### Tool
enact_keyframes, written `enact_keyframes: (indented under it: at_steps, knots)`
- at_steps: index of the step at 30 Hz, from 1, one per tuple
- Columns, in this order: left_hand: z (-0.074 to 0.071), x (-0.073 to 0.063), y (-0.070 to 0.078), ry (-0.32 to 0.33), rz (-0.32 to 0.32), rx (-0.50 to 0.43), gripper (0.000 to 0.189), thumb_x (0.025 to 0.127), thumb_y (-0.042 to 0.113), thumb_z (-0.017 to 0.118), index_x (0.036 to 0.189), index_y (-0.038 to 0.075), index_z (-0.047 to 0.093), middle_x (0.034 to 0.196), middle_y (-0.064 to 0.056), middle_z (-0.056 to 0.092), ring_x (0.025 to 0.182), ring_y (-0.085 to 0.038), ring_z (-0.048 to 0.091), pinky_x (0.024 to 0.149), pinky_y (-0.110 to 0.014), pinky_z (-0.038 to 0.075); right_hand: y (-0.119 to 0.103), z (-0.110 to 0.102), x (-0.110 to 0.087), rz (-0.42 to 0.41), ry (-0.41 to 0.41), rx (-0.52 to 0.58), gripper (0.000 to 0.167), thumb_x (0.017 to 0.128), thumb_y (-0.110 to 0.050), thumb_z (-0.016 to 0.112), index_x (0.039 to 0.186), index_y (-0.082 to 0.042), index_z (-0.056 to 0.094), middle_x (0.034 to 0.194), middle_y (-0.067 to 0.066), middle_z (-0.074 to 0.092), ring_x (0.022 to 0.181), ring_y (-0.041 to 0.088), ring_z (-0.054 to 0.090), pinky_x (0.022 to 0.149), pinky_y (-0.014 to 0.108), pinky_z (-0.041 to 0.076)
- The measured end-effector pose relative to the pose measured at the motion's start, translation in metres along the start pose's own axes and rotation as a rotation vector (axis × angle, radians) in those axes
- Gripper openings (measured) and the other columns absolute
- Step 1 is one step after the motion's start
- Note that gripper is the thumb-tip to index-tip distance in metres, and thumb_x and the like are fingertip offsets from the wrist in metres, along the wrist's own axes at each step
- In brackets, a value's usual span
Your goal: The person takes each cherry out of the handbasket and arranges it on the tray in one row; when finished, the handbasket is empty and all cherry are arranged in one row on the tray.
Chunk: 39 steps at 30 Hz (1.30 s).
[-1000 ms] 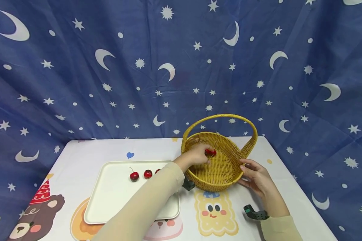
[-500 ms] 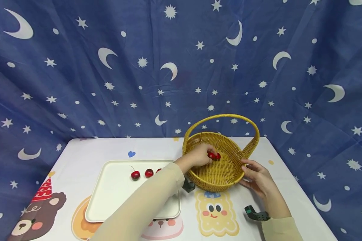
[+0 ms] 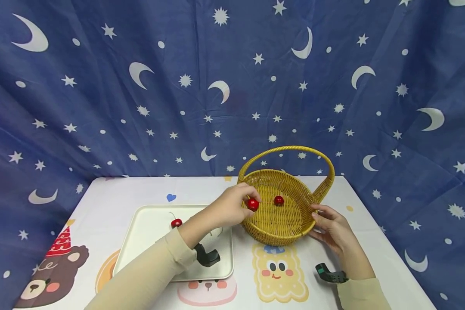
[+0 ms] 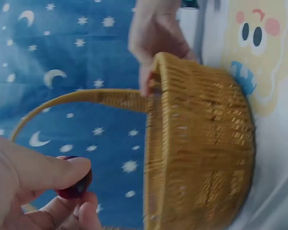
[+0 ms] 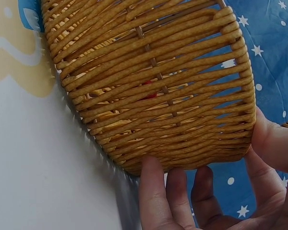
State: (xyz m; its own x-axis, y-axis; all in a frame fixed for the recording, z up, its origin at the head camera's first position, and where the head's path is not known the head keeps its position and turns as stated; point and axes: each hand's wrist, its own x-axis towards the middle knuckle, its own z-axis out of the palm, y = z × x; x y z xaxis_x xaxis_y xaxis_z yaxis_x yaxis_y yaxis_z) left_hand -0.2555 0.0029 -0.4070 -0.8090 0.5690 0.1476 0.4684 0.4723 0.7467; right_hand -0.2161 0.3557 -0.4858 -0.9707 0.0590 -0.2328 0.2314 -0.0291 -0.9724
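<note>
My left hand (image 3: 232, 207) pinches a dark red cherry (image 3: 252, 204) between thumb and fingers, over the left rim of the yellow wicker basket (image 3: 279, 221). The left wrist view shows the same cherry (image 4: 76, 186) under the thumb. A second cherry (image 3: 279, 200) lies on the basket's floor. At the basket's right side my right hand (image 3: 333, 227) grips the rim, thumb at the edge and fingers (image 5: 154, 191) against the woven outside wall. On the white tray (image 3: 149, 226) sits a cherry with a stem (image 3: 176, 223); my left forearm hides part of the tray.
The basket's tall arched handle (image 3: 288, 148) rises above its rim. A white tablecloth (image 3: 240, 269) with cartoon prints covers the table. Behind it hangs a blue curtain (image 3: 232, 107) with moons and stars. A black wrist device (image 3: 207, 256) juts out below my left wrist.
My left hand has moved left from inside the basket to its left rim, carrying one cherry away from the other. My right hand stays on the basket.
</note>
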Motion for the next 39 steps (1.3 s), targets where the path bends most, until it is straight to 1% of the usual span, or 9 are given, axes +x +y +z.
enact_keyframes:
  at_steps: [4, 7, 11, 14, 19, 24, 28, 32, 39]
  knots:
    - [-0.024, -0.031, -0.002, 0.075, -0.017, -0.010, 0.036, 0.086, -0.006, 0.082, 0.110, 0.020, 0.073, 0.112, 0.002, 0.066, 0.099, -0.015, 0.063, 0.083, -0.030, 0.058, 0.000, 0.001, 0.000, 0.005, -0.005, 0.018, 0.028, 0.107, -0.015, 0.067, 0.133, -0.023, 0.071, 0.127, 0.000, 0.058, 0.112, 0.016, 0.070, 0.090, 0.042, 0.065]
    - [-0.044, -0.055, -0.016, 0.134, -0.067, -0.021, 0.035, 0.088, -0.008, 0.080, 0.112, 0.017, 0.075, 0.113, 0.000, 0.068, 0.099, -0.016, 0.068, 0.083, -0.030, 0.062, 0.000, 0.002, 0.000, 0.015, 0.003, 0.023, 0.028, 0.107, -0.013, 0.066, 0.133, -0.023, 0.071, 0.129, 0.001, 0.058, 0.111, 0.017, 0.070, 0.090, 0.042, 0.065]
    - [-0.068, -0.087, -0.047, 0.219, -0.140, -0.006, 0.035, 0.088, -0.010, 0.078, 0.114, 0.012, 0.078, 0.116, -0.007, 0.069, 0.101, -0.022, 0.073, 0.089, -0.033, 0.065, 0.000, 0.001, 0.000, 0.021, 0.010, 0.021, 0.028, 0.107, -0.014, 0.066, 0.133, -0.023, 0.070, 0.127, 0.001, 0.058, 0.111, 0.017, 0.069, 0.090, 0.041, 0.065]
    - [-0.080, -0.109, -0.074, 0.255, -0.203, 0.052, 0.035, 0.087, -0.009, 0.079, 0.115, 0.012, 0.078, 0.117, -0.010, 0.069, 0.103, -0.026, 0.073, 0.084, -0.036, 0.065, 0.001, 0.000, 0.000, 0.021, 0.006, 0.019, 0.029, 0.107, -0.015, 0.067, 0.135, -0.023, 0.070, 0.126, 0.000, 0.057, 0.112, 0.016, 0.069, 0.091, 0.042, 0.065]
    - [-0.087, -0.141, -0.115, 0.240, -0.346, 0.148, 0.036, 0.087, -0.003, 0.081, 0.120, 0.013, 0.075, 0.118, -0.010, 0.070, 0.098, -0.024, 0.066, 0.075, -0.033, 0.050, 0.002, -0.001, 0.001, 0.020, 0.004, 0.025, 0.028, 0.107, -0.014, 0.066, 0.134, -0.023, 0.070, 0.127, 0.000, 0.058, 0.112, 0.016, 0.070, 0.091, 0.042, 0.065]
    - [-0.083, -0.154, -0.141, 0.207, -0.438, 0.161, 0.036, 0.086, 0.000, 0.083, 0.119, 0.011, 0.074, 0.113, -0.011, 0.069, 0.094, -0.023, 0.059, 0.077, -0.034, 0.045, 0.002, -0.001, 0.000, 0.023, 0.014, 0.023, 0.028, 0.107, -0.014, 0.067, 0.134, -0.023, 0.070, 0.128, 0.000, 0.059, 0.111, 0.016, 0.070, 0.090, 0.042, 0.065]
    - [-0.080, -0.158, -0.151, 0.189, -0.458, 0.175, 0.034, 0.085, 0.002, 0.085, 0.115, 0.012, 0.074, 0.111, -0.009, 0.070, 0.094, -0.022, 0.058, 0.079, -0.035, 0.044, 0.002, 0.001, 0.000, 0.026, 0.022, 0.016, 0.030, 0.107, -0.015, 0.067, 0.137, -0.021, 0.069, 0.130, 0.001, 0.059, 0.111, 0.016, 0.070, 0.090, 0.041, 0.065]
    - [-0.078, -0.157, -0.155, 0.176, -0.453, 0.179, 0.033, 0.084, 0.002, 0.086, 0.113, 0.012, 0.074, 0.109, -0.007, 0.072, 0.093, -0.020, 0.060, 0.080, -0.035, 0.046, 0.001, 0.002, 0.000, 0.029, 0.033, 0.009, 0.031, 0.107, -0.015, 0.068, 0.137, -0.020, 0.069, 0.131, 0.002, 0.058, 0.109, 0.017, 0.070, 0.090, 0.041, 0.065]
    - [-0.079, -0.157, -0.153, 0.160, -0.456, 0.174, 0.036, 0.082, 0.002, 0.086, 0.114, 0.012, 0.074, 0.103, -0.005, 0.072, 0.090, -0.019, 0.059, 0.077, -0.034, 0.045, -0.001, 0.003, 0.000, 0.027, 0.035, -0.013, 0.033, 0.107, -0.015, 0.066, 0.140, -0.019, 0.067, 0.135, 0.005, 0.055, 0.109, 0.018, 0.071, 0.090, 0.041, 0.065]
